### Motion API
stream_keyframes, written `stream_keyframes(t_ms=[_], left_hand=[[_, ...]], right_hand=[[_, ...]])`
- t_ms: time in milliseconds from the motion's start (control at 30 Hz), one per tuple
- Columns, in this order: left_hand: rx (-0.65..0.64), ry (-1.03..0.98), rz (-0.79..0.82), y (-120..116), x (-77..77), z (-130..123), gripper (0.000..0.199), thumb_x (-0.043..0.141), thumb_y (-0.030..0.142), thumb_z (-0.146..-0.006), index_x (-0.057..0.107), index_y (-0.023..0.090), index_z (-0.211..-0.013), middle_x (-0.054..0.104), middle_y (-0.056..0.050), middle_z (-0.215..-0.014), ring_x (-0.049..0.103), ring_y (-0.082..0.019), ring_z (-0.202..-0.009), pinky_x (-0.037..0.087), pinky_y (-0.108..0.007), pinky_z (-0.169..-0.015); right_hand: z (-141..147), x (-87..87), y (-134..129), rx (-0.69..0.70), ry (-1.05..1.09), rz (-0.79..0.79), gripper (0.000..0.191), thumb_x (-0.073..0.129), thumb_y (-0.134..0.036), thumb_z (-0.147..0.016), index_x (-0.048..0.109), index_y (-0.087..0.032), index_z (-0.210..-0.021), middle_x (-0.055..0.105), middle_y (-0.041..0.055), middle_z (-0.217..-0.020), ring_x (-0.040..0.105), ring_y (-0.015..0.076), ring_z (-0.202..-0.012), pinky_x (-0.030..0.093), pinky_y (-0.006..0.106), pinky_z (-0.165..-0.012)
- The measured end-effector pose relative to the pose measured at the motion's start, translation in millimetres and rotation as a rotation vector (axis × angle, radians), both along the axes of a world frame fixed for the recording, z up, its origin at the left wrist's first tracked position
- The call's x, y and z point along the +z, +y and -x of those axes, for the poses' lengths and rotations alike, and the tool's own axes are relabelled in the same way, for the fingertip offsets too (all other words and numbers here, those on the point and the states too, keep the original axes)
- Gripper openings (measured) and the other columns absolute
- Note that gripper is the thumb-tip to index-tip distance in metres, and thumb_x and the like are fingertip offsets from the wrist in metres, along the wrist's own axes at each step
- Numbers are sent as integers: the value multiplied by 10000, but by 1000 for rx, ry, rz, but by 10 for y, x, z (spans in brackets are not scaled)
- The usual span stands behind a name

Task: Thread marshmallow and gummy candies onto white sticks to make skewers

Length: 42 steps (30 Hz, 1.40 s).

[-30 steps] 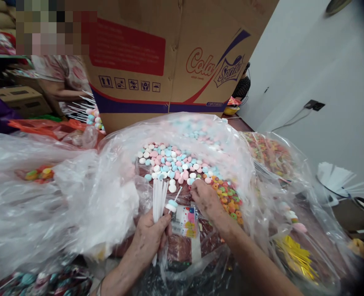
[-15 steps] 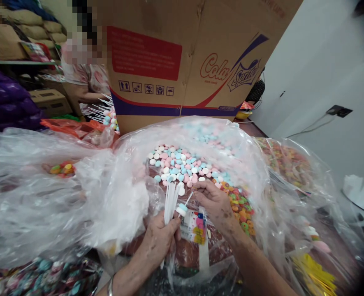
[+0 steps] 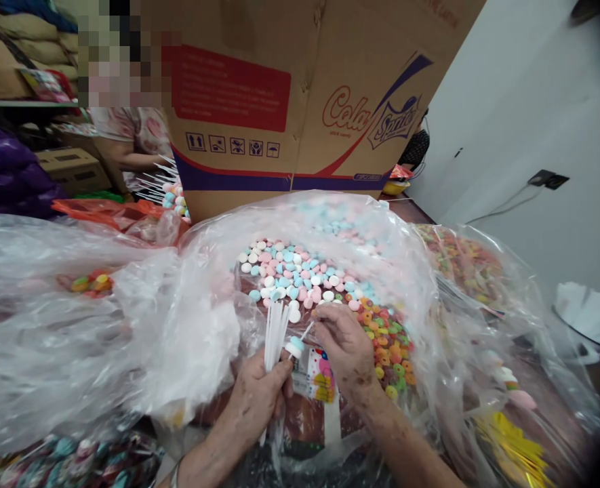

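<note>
Left hand (image 3: 264,383): closed round a bundle of sticks (image 3: 276,332) and, at the thumb, a threaded stick (image 3: 294,347) carrying blue and white sweets. Right hand (image 3: 344,342): fingers bent, tips drawn together at the threaded stick's upper end — whether they grip it or a small piece, cannot tell. Both hands are over the near edge of the surface (image 3: 302,413), a printed packet (image 3: 321,375) between them. Loose pastel sweets (image 3: 300,271) lie toward the far edge, gummy rings (image 3: 388,339) toward the right edge. A carton (image 3: 300,122) stands beyond the sweets.
</note>
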<state>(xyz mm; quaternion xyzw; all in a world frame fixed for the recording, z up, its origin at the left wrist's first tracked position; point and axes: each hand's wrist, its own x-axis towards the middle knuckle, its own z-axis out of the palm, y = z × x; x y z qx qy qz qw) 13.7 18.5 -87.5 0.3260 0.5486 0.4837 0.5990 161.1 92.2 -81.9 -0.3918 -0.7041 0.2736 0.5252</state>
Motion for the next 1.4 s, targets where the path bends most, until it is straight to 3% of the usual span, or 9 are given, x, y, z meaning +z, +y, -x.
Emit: stream_keyframes(t_ms=[200, 467, 600, 867, 1133, 1300, 1400], left_hand=[[1, -6, -15, -9, -72, 2, 365, 684, 530, -717, 552, 191, -689, 594, 33, -472, 366, -52, -266, 202, -172, -296], [-4, -18, -1, -7, -57, 0, 369, 684, 535, -695, 542, 195, -709, 586, 42, -456, 356, -47, -264, 194, -166, -299], [-11, -3, -6, -6, -65, 5, 381, 690, 549, -698, 553, 194, -711, 577, 47, -450, 350, -48, -266, 195, -170, -301], [-6, 0, -3, -17, -40, -3, 384, 701, 544, -686, 567, 185, -706, 571, 45, -441, 343, -49, -269, 191, -175, -300], [7, -7, 10, -5, -9, -9, 380, 703, 537, -673, 560, 186, -708, 576, 49, -442, 341, -45, -259, 181, -166, -292], [14, -9, 1, 8, -122, -14, 390, 711, 547, -689, 553, 193, -734, 582, 51, -444, 339, -48, -252, 185, -168, -290], [21, -7, -18, 5, -197, -14, 373, 692, 539, -713, 550, 196, -746, 588, 52, -448, 334, -47, -247, 178, -166, -288]], right_hand=[[22, -76, -35, -12, 142, 197, 125, 599, -204, -875, 689, -217, -960, 694, 37, -962, 664, 171, -897, 534, 298, -821], [-81, 22, 7, 60, 80, 89, 150, 592, -184, -877, 730, -231, -913, 716, 24, -913, 659, 163, -878, 524, 283, -817], [-116, 53, 50, 106, 92, 150, 146, 630, -187, -841, 745, -232, -918, 704, 13, -882, 644, 145, -787, 524, 259, -731], [-140, 115, 131, 151, 157, 293, 130, 683, -231, -783, 798, -232, -844, 765, 30, -898, 684, 179, -871, 557, 302, -803], [-140, 95, 82, 132, -52, 68, 227, 572, -194, -875, 787, -237, -935, 774, 29, -932, 718, 166, -868, 592, 290, -803], [-101, 10, -60, 4, -181, -121, 305, 493, -143, -934, 745, -227, -1084, 754, 69, -1075, 710, 178, -1008, 579, 302, -906], [-66, -56, -123, -78, -197, -179, 312, 474, -121, -945, 732, -231, -1080, 753, 68, -1032, 714, 171, -984, 583, 290, -900]])
